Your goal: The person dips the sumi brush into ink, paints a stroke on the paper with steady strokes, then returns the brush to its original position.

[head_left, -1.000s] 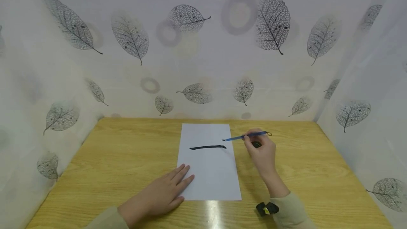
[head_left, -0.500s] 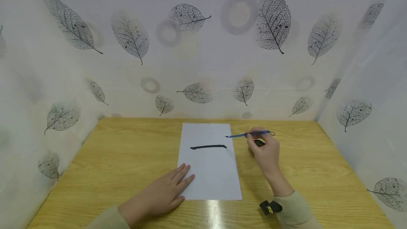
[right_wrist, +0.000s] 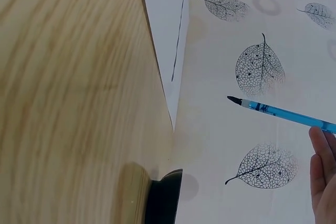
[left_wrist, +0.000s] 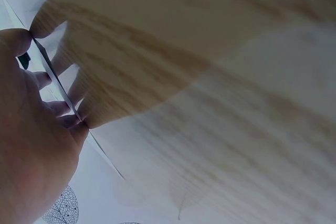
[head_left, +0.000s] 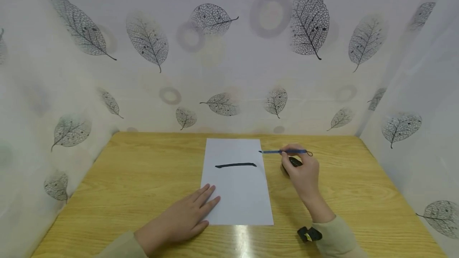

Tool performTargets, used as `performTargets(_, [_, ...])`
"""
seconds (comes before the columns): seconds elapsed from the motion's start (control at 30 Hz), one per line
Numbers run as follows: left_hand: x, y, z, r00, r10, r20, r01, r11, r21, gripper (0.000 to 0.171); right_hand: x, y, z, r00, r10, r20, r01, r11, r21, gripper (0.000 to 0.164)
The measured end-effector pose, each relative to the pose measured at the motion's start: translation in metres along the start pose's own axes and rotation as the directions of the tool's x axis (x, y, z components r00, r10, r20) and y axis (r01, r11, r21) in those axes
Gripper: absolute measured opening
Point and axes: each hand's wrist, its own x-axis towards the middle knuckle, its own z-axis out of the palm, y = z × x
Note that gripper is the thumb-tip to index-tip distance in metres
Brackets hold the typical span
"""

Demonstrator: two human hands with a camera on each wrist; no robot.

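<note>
A white sheet of paper (head_left: 236, 202) lies on the table with one black, nearly level ink stroke (head_left: 236, 165) across its upper half. My left hand (head_left: 186, 216) rests on the paper's lower left edge, fingers spread and straight. To the right of the sheet, my right hand (head_left: 303, 170) pinches a blue writing brush (head_left: 290, 151) held nearly level above the table. The brush's black tip points left, over the paper's right edge; in the right wrist view the brush (right_wrist: 294, 116) is clear of the paper. A small black dish (head_left: 295, 161) stands beside the right hand, partly hidden by it.
The wood-grain table (head_left: 143, 170) runs back to a pale curtain (head_left: 236, 63) printed with leaves, which also hangs at both sides. In the right wrist view the black dish (right_wrist: 164, 198) stands on the table near the paper's edge.
My right hand has moved rightward with the brush, off the paper's upper right toward the black dish, and the brush has levelled out. The left hand stays where it was.
</note>
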Motion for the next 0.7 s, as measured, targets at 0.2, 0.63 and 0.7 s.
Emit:
performTargets(0.2, [0.0, 0.0, -0.002, 1.0, -0.011, 0.013, 0.011, 1.0, -0.019, 0.064, -0.001, 0.002, -0.004, 0.999, -0.041, -0.003, 0.041, 0.999, -0.015, 0.022])
performTargets(0.63, [0.0, 0.001, -0.004, 1.0, -0.015, 0.022, 0.015, 1.0, -0.024, 0.063, 0.0, 0.007, -0.01, 0.975, -0.219, -0.033, 0.217, 0.975, -0.057, 0.015])
performTargets(0.7, [0.0, 0.001, -0.004, 1.0, -0.013, 0.023, 0.014, 1.0, -0.025, 0.063, -0.001, 0.009, -0.01, 0.968, -0.249, -0.03, 0.247, 0.967, -0.061, 0.012])
